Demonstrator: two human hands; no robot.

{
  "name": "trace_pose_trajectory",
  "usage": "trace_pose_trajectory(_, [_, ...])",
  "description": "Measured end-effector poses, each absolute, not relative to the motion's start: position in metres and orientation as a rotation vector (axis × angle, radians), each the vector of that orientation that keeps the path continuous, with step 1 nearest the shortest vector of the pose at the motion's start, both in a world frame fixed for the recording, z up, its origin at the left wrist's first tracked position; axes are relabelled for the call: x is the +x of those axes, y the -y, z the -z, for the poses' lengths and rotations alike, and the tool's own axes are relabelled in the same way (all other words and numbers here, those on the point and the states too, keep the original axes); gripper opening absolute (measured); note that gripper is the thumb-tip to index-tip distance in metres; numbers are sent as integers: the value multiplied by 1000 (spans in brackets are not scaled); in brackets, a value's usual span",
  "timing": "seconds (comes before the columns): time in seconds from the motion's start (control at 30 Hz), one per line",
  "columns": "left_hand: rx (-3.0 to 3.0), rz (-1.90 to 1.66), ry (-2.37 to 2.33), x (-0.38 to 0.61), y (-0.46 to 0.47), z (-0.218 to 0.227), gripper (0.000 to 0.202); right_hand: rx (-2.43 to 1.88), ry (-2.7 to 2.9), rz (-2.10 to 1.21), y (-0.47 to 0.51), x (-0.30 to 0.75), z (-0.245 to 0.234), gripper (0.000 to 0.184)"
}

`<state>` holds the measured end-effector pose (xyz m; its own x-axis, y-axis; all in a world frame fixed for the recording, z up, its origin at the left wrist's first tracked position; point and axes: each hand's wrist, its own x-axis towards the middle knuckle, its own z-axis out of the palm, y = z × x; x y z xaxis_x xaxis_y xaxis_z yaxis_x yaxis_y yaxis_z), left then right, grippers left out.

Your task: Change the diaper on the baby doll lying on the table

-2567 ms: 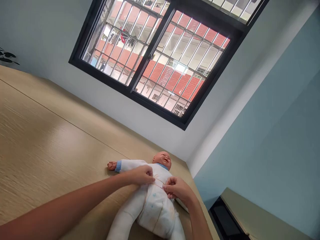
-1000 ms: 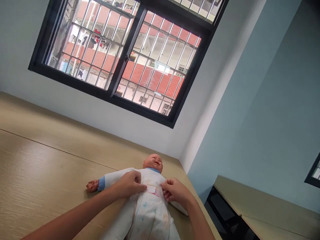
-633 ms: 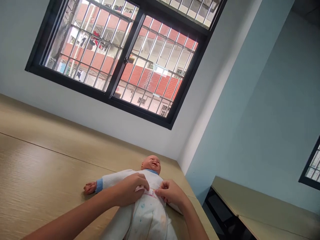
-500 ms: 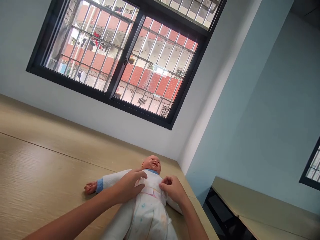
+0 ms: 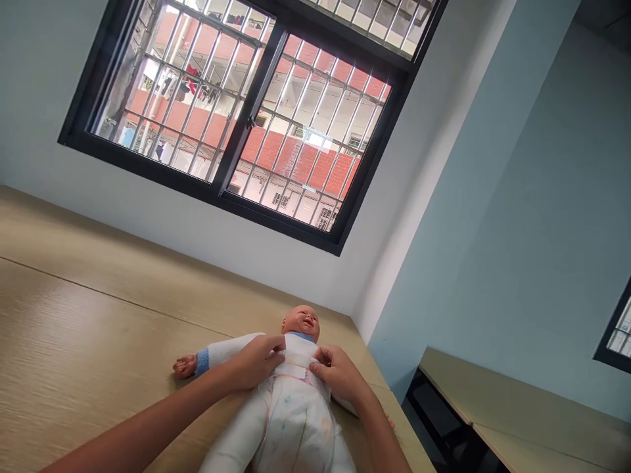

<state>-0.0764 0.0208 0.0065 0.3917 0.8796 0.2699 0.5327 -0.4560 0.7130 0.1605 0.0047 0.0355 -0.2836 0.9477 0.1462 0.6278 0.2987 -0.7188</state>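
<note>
The left hand [image 5: 259, 362] and right hand [image 5: 338, 374] are curled shut, pinching the waist edge of the diaper [image 5: 296, 420] to hold it snug on the baby doll [image 5: 300, 323], lying on its back near the right edge of the wood table [image 5: 98, 328].

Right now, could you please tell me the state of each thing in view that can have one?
Baby doll: lying on its back, face up.
Left hand: on the diaper's waist, grip unclear.
Right hand: on the diaper's waist, grip unclear.
Printed diaper: on the doll's hips.
Knit sleeve: blue cuff, arm stretched out.
Barred window: shut.
</note>
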Motion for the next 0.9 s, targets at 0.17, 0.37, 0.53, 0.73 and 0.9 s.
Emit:
trace_pose_trajectory(0.17, [2077, -901, -1211, -76, -26, -1, 27, -1308, 1950, -870, -11, 165, -24, 35])
trace_pose_trajectory(0.37, [1959, -867, -1179, -77, -34, 1, 37, -1267, 1814, -932, -23, 169, -13, 54])
trace_pose_trajectory(0.53, [1862, -831, -1166, -78, -36, 1, 45, -1291, 1779, -1011, -21, 180, -17, 57])
trace_pose_trajectory(0.73, [1942, -725, -1088, -82, -38, 0, 49, -1300, 1853, -1175, -11, 197, -27, 53])
trace_pose_trajectory(0.9, [2078, -713, -1219, -76, -45, 2, 42, -1342, 1919, -1100, -19, 193, -17, 58])
